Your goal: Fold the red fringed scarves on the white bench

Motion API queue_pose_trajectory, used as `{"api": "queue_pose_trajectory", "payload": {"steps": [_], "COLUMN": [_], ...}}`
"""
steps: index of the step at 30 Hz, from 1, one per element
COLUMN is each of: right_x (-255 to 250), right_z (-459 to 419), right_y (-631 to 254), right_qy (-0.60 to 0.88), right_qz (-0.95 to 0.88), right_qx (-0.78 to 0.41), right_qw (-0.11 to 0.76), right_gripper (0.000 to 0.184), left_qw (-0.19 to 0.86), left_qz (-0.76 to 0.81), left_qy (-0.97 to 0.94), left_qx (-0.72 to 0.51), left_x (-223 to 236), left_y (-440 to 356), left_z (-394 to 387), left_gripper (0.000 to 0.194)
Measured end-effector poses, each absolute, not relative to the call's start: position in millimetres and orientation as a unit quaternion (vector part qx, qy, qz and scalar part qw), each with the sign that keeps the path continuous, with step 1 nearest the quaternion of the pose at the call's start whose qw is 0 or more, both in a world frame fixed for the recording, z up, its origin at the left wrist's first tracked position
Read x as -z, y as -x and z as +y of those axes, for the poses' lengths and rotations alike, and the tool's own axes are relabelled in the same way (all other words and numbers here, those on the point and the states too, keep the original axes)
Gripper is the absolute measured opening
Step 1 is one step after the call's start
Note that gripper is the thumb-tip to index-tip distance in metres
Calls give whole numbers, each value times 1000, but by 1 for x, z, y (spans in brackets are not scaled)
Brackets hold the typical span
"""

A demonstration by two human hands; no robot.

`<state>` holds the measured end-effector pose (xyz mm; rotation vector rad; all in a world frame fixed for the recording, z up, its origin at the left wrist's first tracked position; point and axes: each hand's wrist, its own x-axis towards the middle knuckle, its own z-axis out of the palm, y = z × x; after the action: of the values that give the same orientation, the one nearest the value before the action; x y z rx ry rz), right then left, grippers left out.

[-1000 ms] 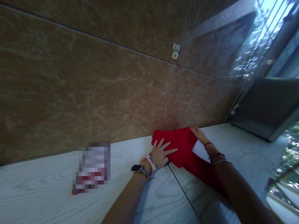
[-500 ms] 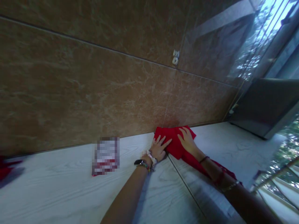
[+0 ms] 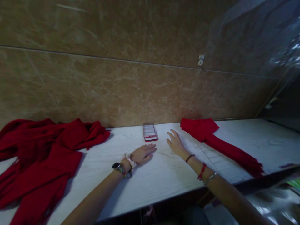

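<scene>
My left hand (image 3: 143,154) hovers over or rests on the white table, fingers stretched out, holding nothing; I cannot tell if it touches the surface. Its wrist carries a watch and a pale scrunchie. With fingers spread, my right hand (image 3: 176,143) is also bare, between a small flat red-edged rectangle (image 3: 150,137), whose face is blurred out, and a red scarf (image 3: 199,127). One end of this scarf is folded flat by the wall, while its fringed tail runs toward the front edge. Further left lies a loose, rumpled heap of red fabric (image 3: 58,150).
A brown marbled tile wall (image 3: 117,90) borders the back of the white wood-grain table (image 3: 173,175). A small white cat-shaped hook (image 3: 201,60) is on the wall. At the far right stands a dark panel (image 3: 286,100). The table's front edge drops to a dark space.
Both hands have lifted off the folded scarf and moved left, toward the flat rectangle. The view has swung left, bringing the red heap into sight.
</scene>
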<state>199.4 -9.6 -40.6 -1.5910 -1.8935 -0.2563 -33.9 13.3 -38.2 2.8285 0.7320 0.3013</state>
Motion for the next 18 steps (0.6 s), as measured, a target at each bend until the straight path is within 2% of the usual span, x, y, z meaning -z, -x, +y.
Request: {"api": "queue_pose_trajectory", "payload": {"steps": [5, 11, 14, 18], "right_x": [46, 58, 62, 58], "right_z": [-1, -6, -9, 2], "right_y": [-143, -101, -96, -80], "right_qy": [544, 462, 431, 409], "right_qz": [-754, -832, -852, -854], "right_qx": [59, 40, 50, 36], "right_qw": [363, 305, 293, 318], "right_gripper": [37, 35, 33, 30], "left_qw": [140, 120, 67, -90], "left_qz": [287, 366, 419, 580], "left_qy": [-941, -911, -891, -780], "left_qx": [-111, -147, -160, -217], "left_x": [32, 38, 36, 21], "left_y": [101, 157, 169, 181], "left_z": [-7, 0, 3, 3], "left_gripper": [41, 40, 37, 36]}}
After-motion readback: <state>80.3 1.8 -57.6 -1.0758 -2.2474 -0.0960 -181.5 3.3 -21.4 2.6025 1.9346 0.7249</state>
